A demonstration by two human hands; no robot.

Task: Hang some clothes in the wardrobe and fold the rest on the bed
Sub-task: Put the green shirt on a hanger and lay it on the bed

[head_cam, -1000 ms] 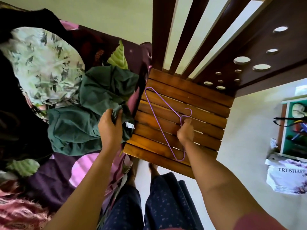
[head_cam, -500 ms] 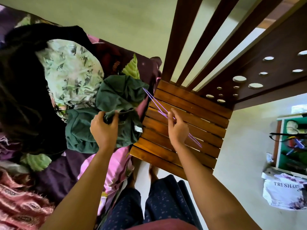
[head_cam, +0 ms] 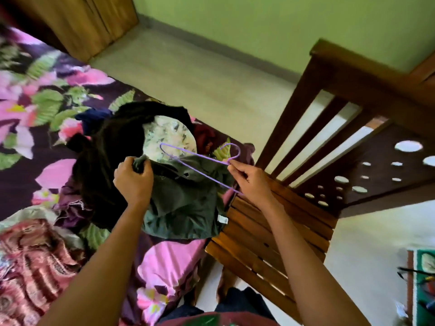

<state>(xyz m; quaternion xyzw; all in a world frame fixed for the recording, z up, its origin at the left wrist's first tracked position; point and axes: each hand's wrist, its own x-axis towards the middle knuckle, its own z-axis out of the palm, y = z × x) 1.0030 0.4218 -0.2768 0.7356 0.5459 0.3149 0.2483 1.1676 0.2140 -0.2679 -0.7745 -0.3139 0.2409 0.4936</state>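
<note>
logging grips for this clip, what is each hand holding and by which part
Left hand bunches an edge of the dark green garment; right hand pinches the purple wire hanger just below its hook.

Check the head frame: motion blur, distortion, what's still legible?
Head view: motion blur smears the bedspread and patterned cloth at lower left; wide-angle bends the chair and wall line; left hand, right hand and purple hanger stay legible; light even, no glare.

Pale green walls meet a cream floor. A dark slatted wooden chair stands beside the bed's purple floral sheet; brown wooden panelling fills the far corner.
</note>
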